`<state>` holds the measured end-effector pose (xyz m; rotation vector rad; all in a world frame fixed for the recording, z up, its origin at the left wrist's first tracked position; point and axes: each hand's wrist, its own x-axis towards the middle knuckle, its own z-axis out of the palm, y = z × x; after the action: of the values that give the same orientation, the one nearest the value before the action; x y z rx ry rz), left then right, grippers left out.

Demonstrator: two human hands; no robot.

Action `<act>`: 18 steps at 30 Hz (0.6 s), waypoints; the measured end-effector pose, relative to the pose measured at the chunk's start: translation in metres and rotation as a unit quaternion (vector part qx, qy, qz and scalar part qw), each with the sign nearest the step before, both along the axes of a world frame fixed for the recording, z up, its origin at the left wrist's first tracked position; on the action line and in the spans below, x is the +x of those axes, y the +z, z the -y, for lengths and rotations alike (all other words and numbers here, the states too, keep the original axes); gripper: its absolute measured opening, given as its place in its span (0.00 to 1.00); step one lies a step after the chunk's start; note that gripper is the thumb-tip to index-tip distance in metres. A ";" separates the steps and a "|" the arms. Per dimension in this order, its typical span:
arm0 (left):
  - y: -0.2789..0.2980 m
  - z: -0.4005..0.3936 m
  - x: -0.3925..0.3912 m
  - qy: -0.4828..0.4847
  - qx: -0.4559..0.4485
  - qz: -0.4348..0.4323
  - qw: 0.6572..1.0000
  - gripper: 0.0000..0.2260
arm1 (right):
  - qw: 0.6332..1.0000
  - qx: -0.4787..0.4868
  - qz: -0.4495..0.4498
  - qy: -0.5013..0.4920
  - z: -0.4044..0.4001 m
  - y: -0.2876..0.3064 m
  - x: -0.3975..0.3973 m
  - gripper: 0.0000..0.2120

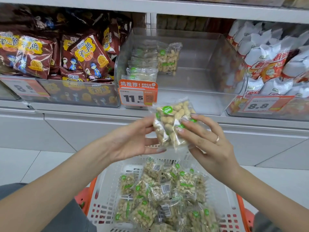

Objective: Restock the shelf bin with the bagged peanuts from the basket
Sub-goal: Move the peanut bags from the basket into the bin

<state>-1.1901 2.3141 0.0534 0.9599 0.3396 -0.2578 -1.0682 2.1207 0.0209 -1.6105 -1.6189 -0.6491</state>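
Between my hands is a small stack of clear peanut bags (172,124) with green labels, held up in front of the shelf edge. My left hand (133,139) grips the stack from the left, thumb on top and fingers under it. My right hand (205,139), with a ring, pinches it from the right. Above stands the clear shelf bin (217,64); it holds a few peanut bags (168,59) at its left side. Below lies the white basket (107,190) with orange rim, filled with several peanut bags (160,195).
Dark red snack packs (83,56) fill the bin to the left. White and orange snack bags (274,61) fill the bin to the right. An orange price tag (138,93) reading 11.5 hangs on the peanut bin's front. A grey shelf base and pale floor lie below.
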 end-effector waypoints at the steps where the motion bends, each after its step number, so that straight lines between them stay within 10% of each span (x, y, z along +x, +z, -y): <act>1: -0.003 0.008 0.000 0.003 0.017 0.017 1.000 0.48 | 1.000 -0.004 -0.002 -0.005 -0.001 -0.003 0.000 0.17; 10: -0.021 0.038 0.001 0.128 0.069 0.010 0.989 0.34 | 0.971 -0.112 -0.209 0.032 -0.001 -0.008 -0.020 0.33; 18: -0.030 0.039 0.005 0.057 0.292 -0.003 0.955 0.30 | 0.740 -0.121 -0.661 0.035 -0.008 0.004 -0.015 0.61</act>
<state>-1.1853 2.2747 0.0236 1.5173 0.4881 -0.0488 -1.0830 2.1289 0.0245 -1.5041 -0.6255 0.7282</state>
